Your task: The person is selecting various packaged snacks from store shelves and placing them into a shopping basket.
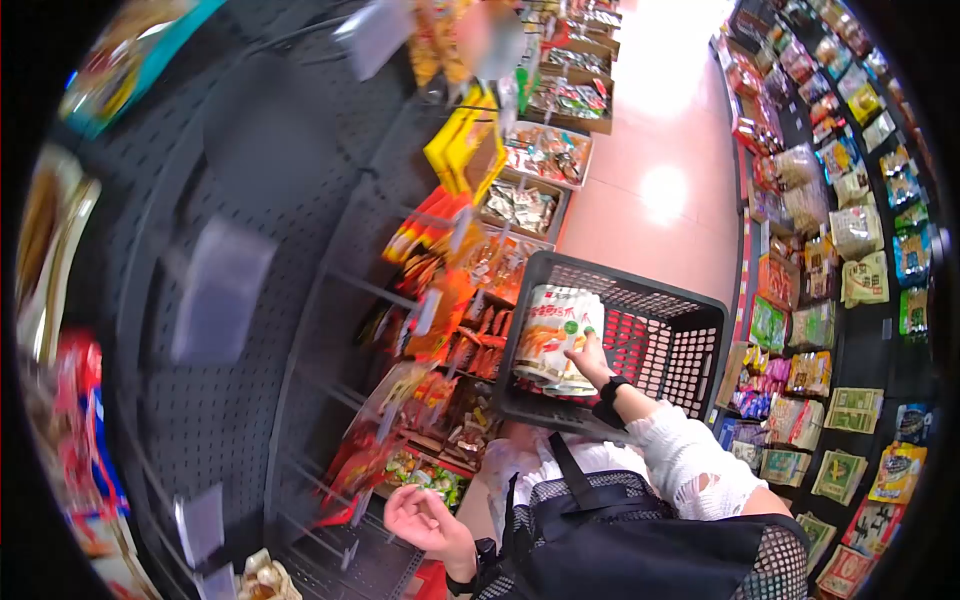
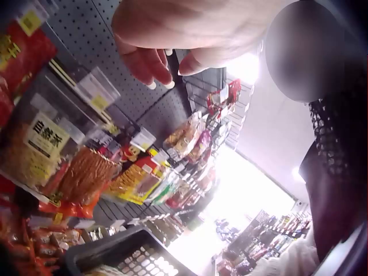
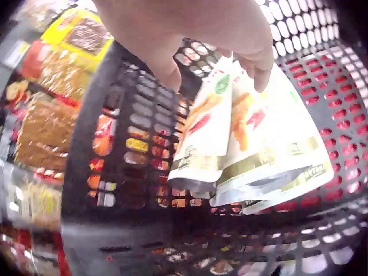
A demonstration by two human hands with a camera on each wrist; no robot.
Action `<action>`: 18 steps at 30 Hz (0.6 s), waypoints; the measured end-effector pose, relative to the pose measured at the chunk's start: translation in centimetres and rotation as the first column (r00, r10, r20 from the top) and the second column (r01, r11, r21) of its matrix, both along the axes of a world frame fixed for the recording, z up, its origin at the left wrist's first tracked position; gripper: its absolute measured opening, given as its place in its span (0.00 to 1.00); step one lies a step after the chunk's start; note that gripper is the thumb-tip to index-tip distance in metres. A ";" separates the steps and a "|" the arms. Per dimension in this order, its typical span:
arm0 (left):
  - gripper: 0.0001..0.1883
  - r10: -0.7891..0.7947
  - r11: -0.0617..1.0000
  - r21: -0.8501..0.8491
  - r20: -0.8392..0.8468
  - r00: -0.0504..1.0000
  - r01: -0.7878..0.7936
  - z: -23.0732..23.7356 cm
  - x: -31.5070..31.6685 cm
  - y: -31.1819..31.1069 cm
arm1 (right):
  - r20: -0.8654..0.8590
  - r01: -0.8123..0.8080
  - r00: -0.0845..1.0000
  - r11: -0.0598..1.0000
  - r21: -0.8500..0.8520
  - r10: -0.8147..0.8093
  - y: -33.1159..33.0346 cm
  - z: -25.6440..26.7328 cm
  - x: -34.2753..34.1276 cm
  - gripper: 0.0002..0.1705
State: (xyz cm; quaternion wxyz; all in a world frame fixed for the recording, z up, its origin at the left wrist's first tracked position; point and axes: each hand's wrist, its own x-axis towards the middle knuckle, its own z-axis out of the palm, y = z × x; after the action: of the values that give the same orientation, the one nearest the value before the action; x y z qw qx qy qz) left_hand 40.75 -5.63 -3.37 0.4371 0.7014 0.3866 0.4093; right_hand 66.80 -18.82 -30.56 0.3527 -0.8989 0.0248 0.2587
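Inside a black plastic shopping basket [image 1: 690,312], white snack pouches [image 1: 556,335] with red lettering, green marks and pictures of orange-brown food are lying toward the shelf-side end. The right hand [image 1: 594,362] is reaching in and grasping the pouches near their upper edges, its fingers bending over them while the thumb is standing off to one side. Their silvery lower ends are fanning apart, and red is showing through the holes of the basket beside them.

Outside the basket, the left hand [image 1: 430,522] is hanging released, palm partly turned up and fingers loosely curling around nothing. It is hovering near the dark perforated shelf panel [image 2: 86,29], apart from the hanging packets. Black bands are circling both wrists, and a white knitted sleeve [image 1: 690,455] is covering part of the right arm. A black bag [image 1: 640,545] with mesh parts is resting against the person's front.

Along the near shelf, yellow packets [image 1: 466,145] are hanging above open boxes of small wrapped snacks. Across the shiny aisle floor [image 1: 650,160], rows of colourful packaged snacks [image 1: 857,230] are lining another shelf.
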 end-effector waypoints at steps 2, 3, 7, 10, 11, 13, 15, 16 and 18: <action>0.19 -0.053 0.997 -0.050 -0.051 0.997 0.050 -0.5 2.5 -0.8 | -0.189 0.233 0.961 0.960 0.155 -0.203 0.5 -2.8 1.4 0.46; 0.20 -0.093 0.992 -0.099 -0.088 0.992 0.084 -0.7 3.3 -1.2 | -0.382 0.406 0.875 0.882 0.239 -0.298 0.7 -4.1 2.1 0.48; 0.21 -0.172 0.977 -0.162 -0.221 0.960 0.138 -1.1 5.8 -2.2 | -0.223 0.552 0.830 0.809 0.200 -0.511 3.0 -8.9 4.0 0.41; 0.20 -0.182 0.969 -0.213 -0.272 0.945 0.125 -1.0 7.2 -2.8 | -0.289 0.456 0.882 0.824 0.335 -0.371 3.4 -10.3 4.8 0.23; 0.18 -0.206 0.959 -0.252 -0.290 0.935 0.133 -1.0 7.5 -2.8 | -0.411 0.451 0.858 0.833 0.320 -0.307 3.3 -10.3 4.8 0.17; 0.17 -0.256 0.951 -0.263 -0.375 0.891 0.162 -1.2 8.0 -2.6 | -0.357 0.350 0.900 0.901 0.256 -0.248 3.0 -9.9 4.4 0.13; 0.15 -0.302 0.942 -0.277 -0.451 0.840 0.190 -1.7 8.7 -2.2 | -0.096 0.163 0.986 0.922 0.351 -0.138 2.5 -8.0 3.5 0.13; 0.14 -0.359 0.926 -0.283 -0.452 0.817 0.251 -2.0 9.3 -2.1 | -0.103 0.029 0.995 0.967 0.254 -0.002 1.7 -4.5 3.6 0.12; 0.19 -0.486 0.874 -0.281 -0.493 0.722 0.397 -3.5 9.0 -1.4 | -0.133 0.061 0.991 0.894 0.444 -0.002 -0.2 -1.0 2.5 0.13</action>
State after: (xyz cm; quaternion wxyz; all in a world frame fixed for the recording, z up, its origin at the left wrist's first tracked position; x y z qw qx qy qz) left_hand 49.76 -7.04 -6.86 0.4456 0.8241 0.3470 0.0430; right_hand 69.25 -18.97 -31.56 0.5514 -0.7748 0.0019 0.3094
